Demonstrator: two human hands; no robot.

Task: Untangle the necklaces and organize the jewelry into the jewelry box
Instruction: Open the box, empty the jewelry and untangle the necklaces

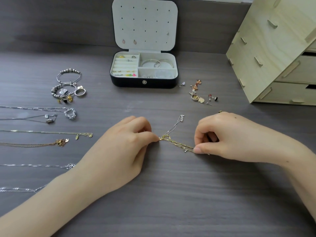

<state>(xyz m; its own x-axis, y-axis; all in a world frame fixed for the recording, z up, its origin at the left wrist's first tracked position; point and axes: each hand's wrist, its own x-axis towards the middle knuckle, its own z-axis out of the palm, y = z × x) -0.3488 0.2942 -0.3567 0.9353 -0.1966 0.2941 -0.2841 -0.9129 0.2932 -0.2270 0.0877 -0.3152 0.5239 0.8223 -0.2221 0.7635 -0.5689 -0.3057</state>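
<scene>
The left hand [126, 144] is curling its fingers and pinching, between thumb and forefinger, the knot [163, 138] of a tangle of fine chains lying on the grey wood-grain table [171, 194]. The right hand [227, 134], also curled, is pinching the gold chain [179, 144] against the tabletop with thumb and forefinger. Its folded fingers are hiding where that chain ends. A thin silver chain [176, 124] is running up and away from the knot, between the 2 hands. How many chains are caught in the knot is too fine to make out.

Beyond the hands, the black jewelry box [143, 83] is standing open at the back of the table. Its pale lid [145, 23] is leaning upright, with 2 pink earrings [129, 41] pinned low on it. 2 silver bangles [157, 63] are lying in the upper right compartment. The pieces in the ring rolls on the left side of the box are too small to identify.

Left of the box, 2 beaded bracelets [68, 76] and a ring [79, 92] are sitting in a cluster. Below them, necklaces [34, 132] are lying stretched in rows, each cut off by the left edge. Right of the box, loose earrings [198, 94] are lying scattered. A pale wooden drawer unit [273, 57] is filling the right corner, partly out of frame.
</scene>
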